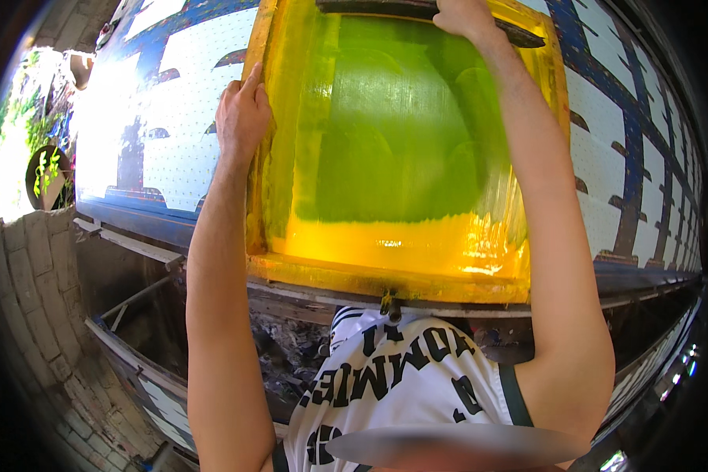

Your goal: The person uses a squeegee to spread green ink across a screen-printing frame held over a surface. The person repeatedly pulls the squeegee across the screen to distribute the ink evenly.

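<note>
A screen printing frame (259,228) with yellow-stained wooden edges lies on the long table before me. Its mesh (401,118) looks green in the middle, and a pool of glossy yellow ink (385,242) spreads along the near end. At the far end a dark squeegee (521,35) lies crosswise on the mesh, partly cut off by the picture's top edge. My right hand (466,17) is closed round the squeegee, its fingers partly out of view. On the frame's left edge, my left hand (242,118) holds on with its index finger pointing away from me.
White printed pieces (185,102) lie in rows on the blue table (138,203), left and right of the frame. A metal rail with a small bolt (391,305) runs along the near edge. Below left stand a lower rack (126,354) and a brick wall (43,267).
</note>
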`<state>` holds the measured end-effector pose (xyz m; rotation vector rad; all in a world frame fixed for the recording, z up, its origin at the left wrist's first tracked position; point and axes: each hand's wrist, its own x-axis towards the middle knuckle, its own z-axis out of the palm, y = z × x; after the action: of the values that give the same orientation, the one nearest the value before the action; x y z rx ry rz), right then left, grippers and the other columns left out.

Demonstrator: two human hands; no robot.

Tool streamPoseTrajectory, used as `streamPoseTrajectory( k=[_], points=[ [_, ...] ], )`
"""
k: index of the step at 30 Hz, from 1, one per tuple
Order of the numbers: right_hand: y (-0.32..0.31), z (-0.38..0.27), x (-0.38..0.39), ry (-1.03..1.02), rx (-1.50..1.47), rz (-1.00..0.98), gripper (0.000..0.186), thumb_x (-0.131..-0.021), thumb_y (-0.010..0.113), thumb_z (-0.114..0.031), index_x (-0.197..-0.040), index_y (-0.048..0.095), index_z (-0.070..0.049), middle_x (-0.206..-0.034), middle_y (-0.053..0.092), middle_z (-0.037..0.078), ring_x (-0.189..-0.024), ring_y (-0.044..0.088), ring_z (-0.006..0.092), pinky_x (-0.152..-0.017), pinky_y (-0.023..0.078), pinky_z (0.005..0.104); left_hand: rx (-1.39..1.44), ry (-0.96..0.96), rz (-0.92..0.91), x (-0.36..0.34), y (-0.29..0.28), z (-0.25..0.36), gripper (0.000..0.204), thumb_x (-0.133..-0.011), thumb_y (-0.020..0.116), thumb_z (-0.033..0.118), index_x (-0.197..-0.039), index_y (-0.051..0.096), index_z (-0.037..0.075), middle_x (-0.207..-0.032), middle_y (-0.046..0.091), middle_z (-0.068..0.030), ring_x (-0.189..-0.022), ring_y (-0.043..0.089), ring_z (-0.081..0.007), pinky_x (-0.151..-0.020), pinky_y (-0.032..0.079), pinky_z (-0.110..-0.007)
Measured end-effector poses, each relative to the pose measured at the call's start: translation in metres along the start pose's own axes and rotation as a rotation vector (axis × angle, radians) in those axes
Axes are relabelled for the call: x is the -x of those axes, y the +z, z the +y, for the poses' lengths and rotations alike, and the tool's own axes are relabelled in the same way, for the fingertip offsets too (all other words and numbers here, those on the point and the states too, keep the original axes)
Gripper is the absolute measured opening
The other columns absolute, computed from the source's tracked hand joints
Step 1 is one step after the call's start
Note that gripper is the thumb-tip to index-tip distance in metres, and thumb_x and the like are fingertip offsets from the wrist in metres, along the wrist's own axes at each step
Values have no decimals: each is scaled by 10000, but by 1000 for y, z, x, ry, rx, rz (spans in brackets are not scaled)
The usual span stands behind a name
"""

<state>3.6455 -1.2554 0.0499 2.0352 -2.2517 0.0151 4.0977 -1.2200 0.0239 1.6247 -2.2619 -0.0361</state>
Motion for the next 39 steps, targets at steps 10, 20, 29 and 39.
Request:
streamPoseTrajectory(
  k=[10, 20, 29, 39],
  points=[
    [-52, -90, 203, -11, -183, -228, 332, -779, 706, -98, -1087, 828, -115, -950, 791, 185, -927, 754, 435, -843, 616, 544, 6, 60, 47, 2, 7, -9, 492, -1067, 544, 271, -1549, 634, 244, -1176, 722, -265, -1124, 712, -432, -966, 574, -542],
    [-76, -188, 403, 14, -264, -133, 378, -785, 714, -45, -1138, 830, -118, -1062, 794, 107, -1030, 751, 333, -867, 621, 475, 20, 38, -44, 0, 14, -14, 538, -1115, 454, 322, -1641, 530, 240, -1315, 686, -274, -1284, 651, -419, -1097, 518, -547],
    [-86, -177, 396, 51, -296, -237, 428, -790, 722, -59, -1196, 836, -130, -1023, 801, 145, -980, 767, 366, -878, 618, 511, 36, 58, -53, -2, 15, -17, 578, -1096, 498, 375, -1660, 498, 249, -1362, 666, -287, -1318, 623, -455, -1124, 503, -557],
    [-97, -192, 435, -17, -418, -335, 470, -826, 716, -39, -1295, 738, -46, -1242, 738, 155, -1199, 701, 370, -1017, 591, 488, -17, 30, -82, -4, 13, -14, 591, -1099, 532, 342, -1684, 467, 283, -1388, 661, -226, -1339, 615, -404, -1120, 515, -532]
  ],
)
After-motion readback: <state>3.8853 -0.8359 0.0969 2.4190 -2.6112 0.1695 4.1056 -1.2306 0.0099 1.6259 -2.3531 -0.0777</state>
